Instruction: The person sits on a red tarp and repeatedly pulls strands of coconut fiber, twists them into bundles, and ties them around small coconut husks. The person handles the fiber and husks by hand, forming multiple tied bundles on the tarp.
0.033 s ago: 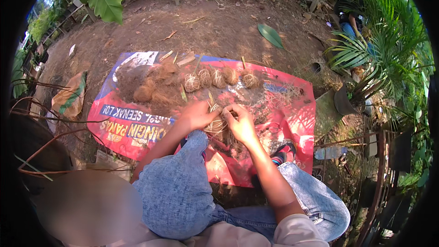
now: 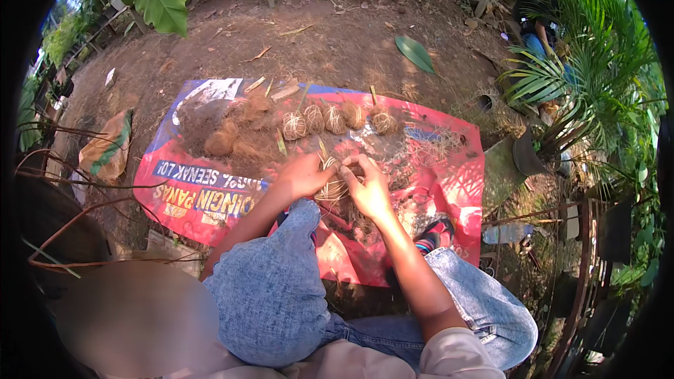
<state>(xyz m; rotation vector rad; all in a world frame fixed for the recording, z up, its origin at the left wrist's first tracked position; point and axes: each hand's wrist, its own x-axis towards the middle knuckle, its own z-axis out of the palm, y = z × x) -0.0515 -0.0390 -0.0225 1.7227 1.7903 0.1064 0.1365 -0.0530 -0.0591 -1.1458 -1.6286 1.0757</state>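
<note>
A brown fibre ball [image 2: 331, 191] wound with pale string stands upright in front of me, a short cut stalk [image 2: 323, 149] rising from its top. My left hand [image 2: 306, 177] is closed around its left side, the fingers partly hidden behind it. At the upper right of the ball, my right hand [image 2: 366, 187] has bent fingers pinched at the string; the thin strand between the fingertips is hard to make out. Beyond my hands sits a row of several finished-looking string-wound balls [image 2: 335, 120], some with stalks. Loose brown fibre [image 2: 242, 126] is heaped to their left.
A red and blue printed sheet [image 2: 449, 189] lies on the soil under everything. Tangled pale string [image 2: 439, 146] is at its right. A plastic bottle [image 2: 507, 234] and potted palm [image 2: 537, 154] stand off to the right. Another person [image 2: 537, 38] sits at the far right. A crumpled sack [image 2: 107, 146] lies left.
The fingers of my right hand have shifted slightly, the bent forefinger lifting a little from the ball. My left hand and the ball stay almost where they were.
</note>
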